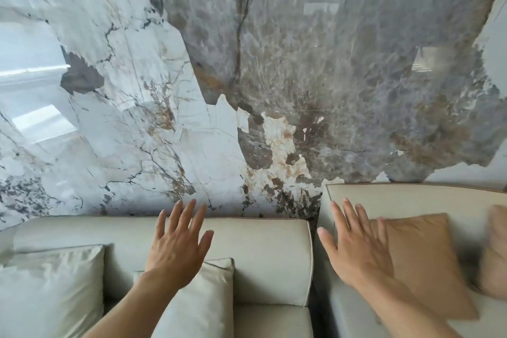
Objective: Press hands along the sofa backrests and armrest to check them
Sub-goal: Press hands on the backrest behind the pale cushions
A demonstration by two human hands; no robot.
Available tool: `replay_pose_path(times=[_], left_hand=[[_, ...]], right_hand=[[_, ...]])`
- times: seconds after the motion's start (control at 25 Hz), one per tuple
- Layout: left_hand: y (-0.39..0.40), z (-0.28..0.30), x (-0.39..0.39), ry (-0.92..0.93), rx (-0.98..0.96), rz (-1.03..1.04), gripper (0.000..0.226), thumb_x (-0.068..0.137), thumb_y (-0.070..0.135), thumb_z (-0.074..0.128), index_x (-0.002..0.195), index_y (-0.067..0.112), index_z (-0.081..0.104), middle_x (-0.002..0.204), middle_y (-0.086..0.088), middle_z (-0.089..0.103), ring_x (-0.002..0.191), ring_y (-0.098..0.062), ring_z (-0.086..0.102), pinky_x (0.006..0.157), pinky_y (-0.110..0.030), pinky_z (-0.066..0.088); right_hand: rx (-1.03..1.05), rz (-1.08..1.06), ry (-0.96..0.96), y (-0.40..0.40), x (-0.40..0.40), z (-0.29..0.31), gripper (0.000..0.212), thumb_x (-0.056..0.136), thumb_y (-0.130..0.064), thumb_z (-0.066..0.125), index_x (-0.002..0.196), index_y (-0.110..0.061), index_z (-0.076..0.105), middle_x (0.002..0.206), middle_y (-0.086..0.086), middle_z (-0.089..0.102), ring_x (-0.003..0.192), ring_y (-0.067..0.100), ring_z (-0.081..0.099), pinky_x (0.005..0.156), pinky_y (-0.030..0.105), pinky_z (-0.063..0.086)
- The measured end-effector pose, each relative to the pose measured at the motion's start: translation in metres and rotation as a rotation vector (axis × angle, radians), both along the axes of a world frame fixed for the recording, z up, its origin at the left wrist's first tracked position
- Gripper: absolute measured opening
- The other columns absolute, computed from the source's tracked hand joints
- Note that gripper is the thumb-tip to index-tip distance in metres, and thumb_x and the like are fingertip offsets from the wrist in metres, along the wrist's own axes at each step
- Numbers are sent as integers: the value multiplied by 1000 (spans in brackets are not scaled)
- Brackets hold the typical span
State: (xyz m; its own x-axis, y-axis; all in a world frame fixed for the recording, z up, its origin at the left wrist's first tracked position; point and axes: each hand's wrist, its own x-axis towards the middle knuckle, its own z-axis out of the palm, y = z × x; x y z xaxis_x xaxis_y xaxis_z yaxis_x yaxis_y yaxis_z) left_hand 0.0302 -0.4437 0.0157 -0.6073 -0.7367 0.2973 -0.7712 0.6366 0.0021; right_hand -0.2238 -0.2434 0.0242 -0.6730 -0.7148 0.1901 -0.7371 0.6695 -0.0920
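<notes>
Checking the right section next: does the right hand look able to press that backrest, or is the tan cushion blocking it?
Probably yes. The right hand is open over bare backrest; the tan cushion covers only the part to its right.

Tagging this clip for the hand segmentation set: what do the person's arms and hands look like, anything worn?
Both are bare. The left hand and right hand show no gloves, rings or watch, and both forearms are uncovered to the frame edge, with no sleeve in view. Nails look short and unpainted. No markings or straps visible.
</notes>
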Motion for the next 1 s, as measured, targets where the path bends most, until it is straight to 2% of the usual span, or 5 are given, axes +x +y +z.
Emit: replay_pose_path(times=[0.24,0.32,0.48,0.76,1.0], left_hand=[[-75,-48,14,-6,84,-58,86,82,65,-12,150,23,21,158,-6,23,147,-27,8,119,-47,3],[-88,-69,5,1,109,-49,77,85,60,-2,150,24,18,159,-4,19,148,-26,5,119,-48,2],[-105,-126,-21,-22,146,-18,65,92,56,6,151,28,9,162,0,7,148,-23,-5,119,-46,-6],[-141,-235,-81,-42,195,-12,65,90,57,8,151,31,7,162,2,6,148,-21,-5,119,-46,-7],[-179,-304,-106,-71,191,-23,65,90,58,11,150,32,7,162,-1,8,148,-23,-1,120,-46,-4]], right_hand=[[73,-19,-7,-75,28,-31,66,93,-60,10,152,-32,-2,162,-7,-9,147,14,-11,118,49,-6],[93,-12,-8,-92,22,-53,67,93,-61,10,152,-32,-2,162,-7,-8,147,14,-10,117,49,-7],[129,28,-29,-120,0,-114,68,91,-61,11,152,-32,-1,162,-7,-8,147,14,-10,117,48,-7],[139,78,-105,-175,-41,-235,70,89,-63,13,151,-33,1,162,-8,-5,147,12,-10,116,45,-10],[108,195,-81,-225,-64,-308,72,87,-65,11,151,-34,2,162,-8,-3,147,13,-9,115,46,-10]])
